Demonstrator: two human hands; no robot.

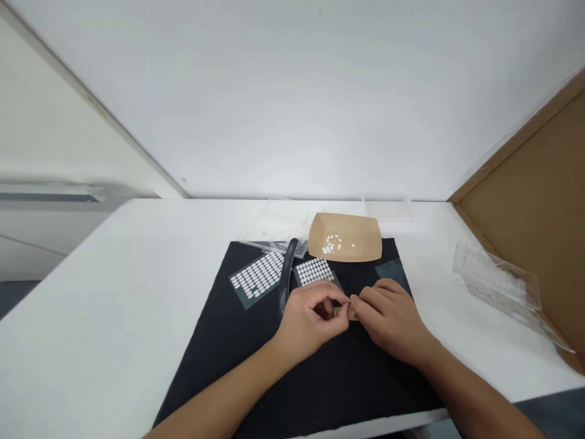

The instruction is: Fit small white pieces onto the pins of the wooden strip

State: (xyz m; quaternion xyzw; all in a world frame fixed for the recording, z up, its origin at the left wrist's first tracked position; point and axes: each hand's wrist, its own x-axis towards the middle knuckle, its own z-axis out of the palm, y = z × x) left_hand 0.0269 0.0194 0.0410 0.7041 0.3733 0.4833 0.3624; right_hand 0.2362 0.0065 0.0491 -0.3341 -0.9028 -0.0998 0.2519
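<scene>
Over the black mat (274, 378), my left hand (311, 314) pinches with thumb and forefinger at a spot too small to make out. My right hand (388, 314) meets it there, its fingers closed and bent down at the same spot. A small yellowish-brown piece (352, 315) shows between and under the fingertips; most of it is hidden. Just beyond my left hand lies a sheet of white oval stickers (314, 272) on dark backing, partly covered by the hand. A black curved bar (287, 274) separates it from a larger sticker sheet (258, 280) further left.
Behind the mat stands a brown paper tray (351, 228) holding small white ovals. Clear plastic boxes (274, 225) sit left of it, another clear box (388, 209) behind. A clear holder (498, 283) leans near the cardboard panel (530, 201) at right. A dark green sheet (392, 272) lies beyond my right hand.
</scene>
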